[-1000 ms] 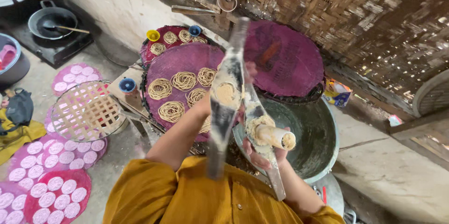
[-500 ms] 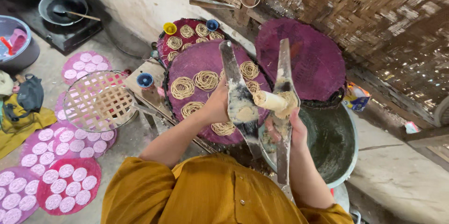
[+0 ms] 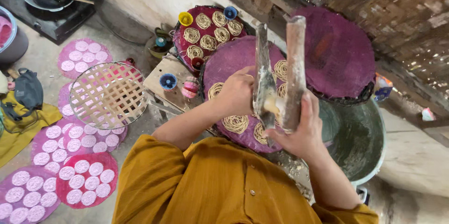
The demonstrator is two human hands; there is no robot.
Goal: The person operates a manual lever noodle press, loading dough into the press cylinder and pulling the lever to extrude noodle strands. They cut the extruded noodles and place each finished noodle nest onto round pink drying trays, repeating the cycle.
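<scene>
Left hand (image 3: 238, 94): closed around the left handle of the wooden press (image 3: 276, 88).
Right hand (image 3: 301, 132): grips its right handle.
Press: above the purple mat (image 3: 234, 60), over its near edge with noodle coils (image 3: 235, 124).

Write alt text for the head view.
A person in a yellow shirt grips a two-handled wooden press with the left hand and right hand above a purple tray of noodle coils. White discs dry on floor mats.

Both hands grip a two-handled wooden press (image 3: 280, 79): left hand (image 3: 238, 90) on one arm, right hand (image 3: 299, 130) on the other, above a purple round mat (image 3: 229, 62) holding coiled noodle nests (image 3: 235, 123)
</scene>
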